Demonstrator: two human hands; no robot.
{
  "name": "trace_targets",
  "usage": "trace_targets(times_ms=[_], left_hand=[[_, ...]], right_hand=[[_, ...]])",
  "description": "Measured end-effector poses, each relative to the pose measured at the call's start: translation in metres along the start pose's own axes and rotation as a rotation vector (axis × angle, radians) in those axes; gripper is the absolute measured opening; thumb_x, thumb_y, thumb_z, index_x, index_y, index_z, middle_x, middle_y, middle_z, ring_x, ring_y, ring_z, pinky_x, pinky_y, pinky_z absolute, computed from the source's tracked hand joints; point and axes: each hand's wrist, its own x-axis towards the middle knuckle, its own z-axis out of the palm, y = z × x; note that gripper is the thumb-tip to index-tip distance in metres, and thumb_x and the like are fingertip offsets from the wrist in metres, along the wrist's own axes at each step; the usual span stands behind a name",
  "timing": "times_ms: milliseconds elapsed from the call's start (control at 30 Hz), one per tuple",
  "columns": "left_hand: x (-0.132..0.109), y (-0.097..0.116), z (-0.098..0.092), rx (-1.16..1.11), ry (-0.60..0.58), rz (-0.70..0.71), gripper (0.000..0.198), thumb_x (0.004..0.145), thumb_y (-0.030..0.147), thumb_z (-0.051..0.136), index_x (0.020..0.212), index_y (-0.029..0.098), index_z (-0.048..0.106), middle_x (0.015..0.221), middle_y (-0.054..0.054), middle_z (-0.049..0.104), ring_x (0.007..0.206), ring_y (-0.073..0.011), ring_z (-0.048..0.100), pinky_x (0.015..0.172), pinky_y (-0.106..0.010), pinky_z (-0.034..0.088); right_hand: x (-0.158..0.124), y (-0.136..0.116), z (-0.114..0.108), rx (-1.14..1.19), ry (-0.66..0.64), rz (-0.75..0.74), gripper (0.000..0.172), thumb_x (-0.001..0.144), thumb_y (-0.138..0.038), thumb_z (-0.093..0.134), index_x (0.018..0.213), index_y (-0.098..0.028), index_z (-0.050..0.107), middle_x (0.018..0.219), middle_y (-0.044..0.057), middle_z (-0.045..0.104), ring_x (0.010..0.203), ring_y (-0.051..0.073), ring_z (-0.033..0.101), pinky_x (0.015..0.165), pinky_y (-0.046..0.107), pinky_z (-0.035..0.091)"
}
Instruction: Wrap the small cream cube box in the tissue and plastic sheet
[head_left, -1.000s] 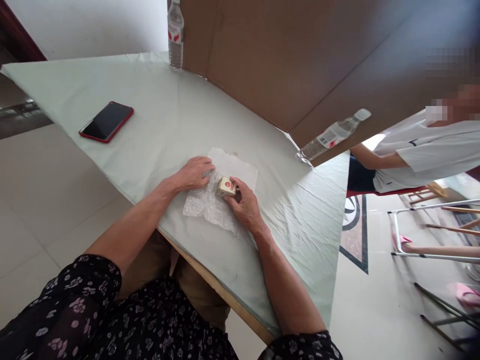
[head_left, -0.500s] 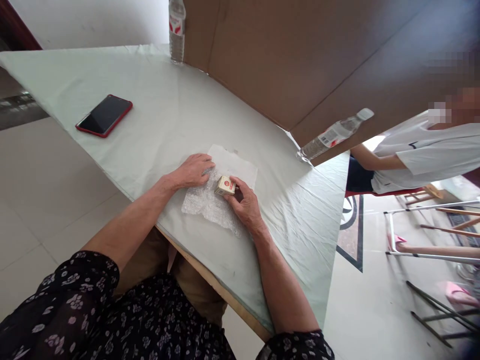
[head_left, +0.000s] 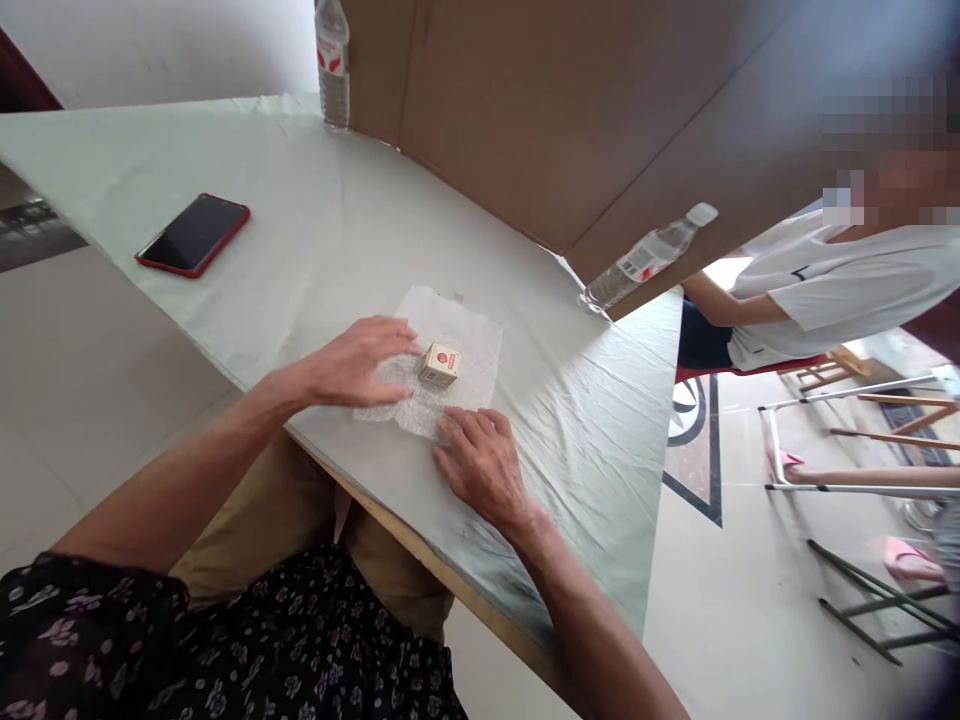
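A small box sits on bubble wrap between the left hand, fingers apart, and the loosely spread right hand, neither gripping it, seemingly mid-positioning, the next move likely calling for a careful hold on the wrap's edge.

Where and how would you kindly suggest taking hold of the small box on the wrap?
I'd probably pinch the small box by two opposite upright faces, bringing the right hand from its right: it sits flat on the wrap, its faces look flat, and the left hand crowds its left.
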Motion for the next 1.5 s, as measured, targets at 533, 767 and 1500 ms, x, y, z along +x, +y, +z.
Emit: trace_targets(times_ms=[533,767,1500], left_hand=[[0.045,0.018,0.025,-0.362,0.150,-0.442,0.015,0.079,0.033,0.065,0.076,0.018,0.066,0.124,-0.009,0.071,0.101,-0.0232,0.066,0.087,-0.034,0.051],[0.053,0.013,0.032,-0.543,0.130,-0.523,0.017,0.075,0.033,0.064,0.076,0.017,0.069,0.075,-0.001,0.068,0.070,-0.0139,0.055,0.061,-0.025,0.038],[0.047,0.017,0.034,-0.537,0.055,-0.473,0.015,0.072,0.032,0.060,0.072,0.018,0.061,0.067,0.001,0.061,0.065,-0.0131,0.053,0.060,-0.025,0.039]], right_hand=[[0.067,0.062,0.015,0.768,0.220,0.625,0.014,0.082,-0.034,0.061,0.075,-0.021,0.063,0.097,0.006,0.075,0.090,0.021,0.068,0.083,0.034,0.049],[0.071,0.063,0.027,0.997,0.155,0.744,0.020,0.076,-0.040,0.064,0.077,-0.020,0.063,0.068,-0.002,0.061,0.063,0.013,0.052,0.064,0.027,0.042],[0.058,0.021,0.009,0.076,0.157,0.103,0.013,0.095,-0.021,0.055,0.101,-0.022,0.067,0.108,0.007,0.074,0.098,0.022,0.064,0.090,0.040,0.038]])
